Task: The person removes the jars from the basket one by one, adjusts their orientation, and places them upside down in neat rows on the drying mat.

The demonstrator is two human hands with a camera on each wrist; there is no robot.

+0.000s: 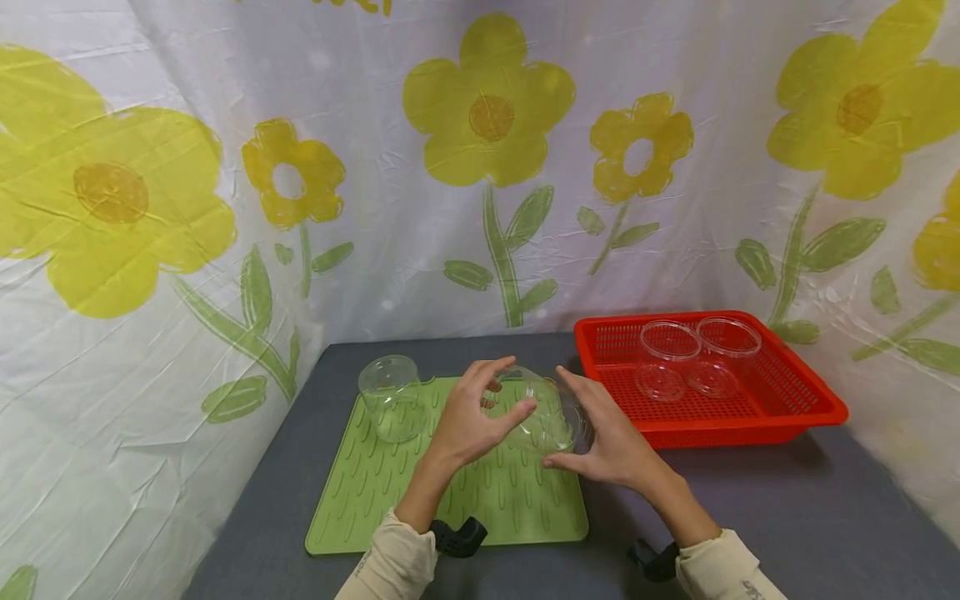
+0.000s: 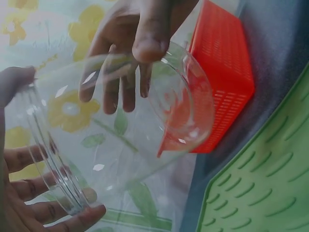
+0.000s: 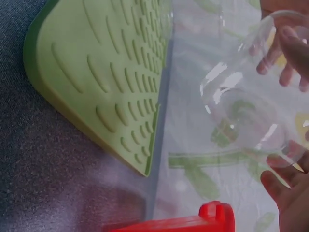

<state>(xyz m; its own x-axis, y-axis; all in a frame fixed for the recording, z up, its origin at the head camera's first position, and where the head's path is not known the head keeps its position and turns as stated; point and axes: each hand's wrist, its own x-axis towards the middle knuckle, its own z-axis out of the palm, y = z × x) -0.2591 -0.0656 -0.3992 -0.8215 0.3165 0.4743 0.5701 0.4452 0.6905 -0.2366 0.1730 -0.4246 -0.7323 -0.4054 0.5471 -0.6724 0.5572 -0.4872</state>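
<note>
White curtain with painted yellow flowers; before it, two hands around one clear plastic cup.

From my place I see a dark grey table, carrying a red perforated basket and, left of it, a green ridged mat. Above the mat, the left hand grips one end of the tilted cup; the right hand, spread wide, curves round the other end. A similar cup stands on the mat, and two matching cups stand inside the basket.
</note>
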